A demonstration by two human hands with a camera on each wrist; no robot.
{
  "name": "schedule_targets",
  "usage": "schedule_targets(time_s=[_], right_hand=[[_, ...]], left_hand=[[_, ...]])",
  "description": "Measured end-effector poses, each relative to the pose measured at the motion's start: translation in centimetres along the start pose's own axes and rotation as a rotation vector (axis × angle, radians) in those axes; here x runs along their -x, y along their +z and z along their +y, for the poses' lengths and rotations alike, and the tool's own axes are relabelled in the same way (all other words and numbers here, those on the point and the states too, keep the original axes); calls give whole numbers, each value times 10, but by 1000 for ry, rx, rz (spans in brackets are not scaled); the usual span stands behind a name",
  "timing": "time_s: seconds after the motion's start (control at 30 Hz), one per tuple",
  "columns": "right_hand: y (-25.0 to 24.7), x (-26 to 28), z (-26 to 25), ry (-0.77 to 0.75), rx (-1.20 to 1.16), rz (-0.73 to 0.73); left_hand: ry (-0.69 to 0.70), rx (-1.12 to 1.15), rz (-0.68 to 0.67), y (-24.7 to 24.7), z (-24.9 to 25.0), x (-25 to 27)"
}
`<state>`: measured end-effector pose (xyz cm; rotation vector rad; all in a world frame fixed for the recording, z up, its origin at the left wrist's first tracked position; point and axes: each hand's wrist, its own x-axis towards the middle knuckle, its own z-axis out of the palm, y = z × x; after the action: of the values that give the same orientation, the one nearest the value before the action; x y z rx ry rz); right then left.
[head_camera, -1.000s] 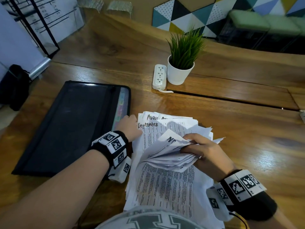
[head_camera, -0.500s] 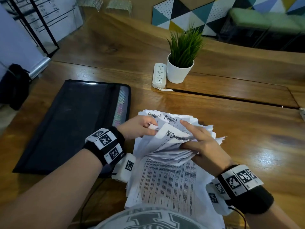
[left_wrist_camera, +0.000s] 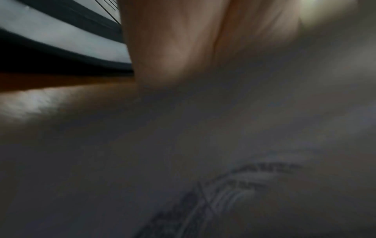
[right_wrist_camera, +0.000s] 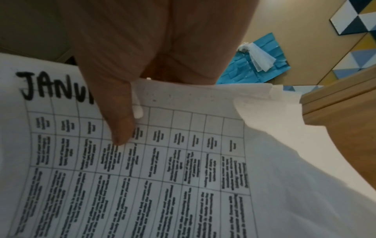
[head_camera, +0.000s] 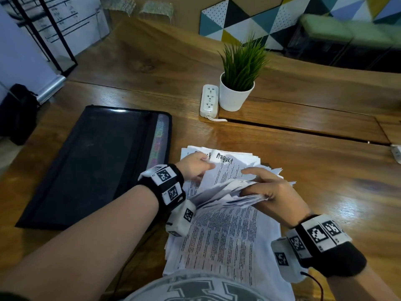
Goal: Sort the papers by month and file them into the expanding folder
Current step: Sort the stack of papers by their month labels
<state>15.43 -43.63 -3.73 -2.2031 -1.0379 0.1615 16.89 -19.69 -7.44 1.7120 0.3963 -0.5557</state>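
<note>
- Your work surface is a glossy wooden table (head_camera: 325,170), with light glinting off it to your right.
- A raised wooden slab (head_camera: 293,118) crosses its far side, bearing a grass plant in a white pot (head_camera: 235,94); a white power strip (head_camera: 209,101) sits just beside the pot.
- On the far wall you have a panel of coloured triangles (head_camera: 243,22).
- A pale green bench (head_camera: 347,27) stands at far right.
- A black metal frame (head_camera: 54,35) stands at far left.
</note>
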Motion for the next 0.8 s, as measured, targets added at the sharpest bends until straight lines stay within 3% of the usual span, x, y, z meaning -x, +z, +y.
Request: schedule_targets(time_s=[0.17,0.27,0.4,0.53,0.7,0.73,0.8], right_hand=[[-5,4,0,26,-40,-15],[-13,7,-4,55,-117,-18],[-23,4,0,94,-196,3],[-22,-1,3,87,-126,-54],[-13,-7,1,-87,18,-5],[-12,-7,0,-100,13,1],[-10,-7,0,-99,-7,-12]], left_hand=[[135,-99,128,1,-2,-2],[193,-90,115,-8,-4,5],[212,-18,31,-15,-8,19],[201,144,-128,-8,-6,37],[217,-77,-309,1,-7,54],[207,-107,-290,0,-8,54],[223,-192,-130,-3,-11,50]])
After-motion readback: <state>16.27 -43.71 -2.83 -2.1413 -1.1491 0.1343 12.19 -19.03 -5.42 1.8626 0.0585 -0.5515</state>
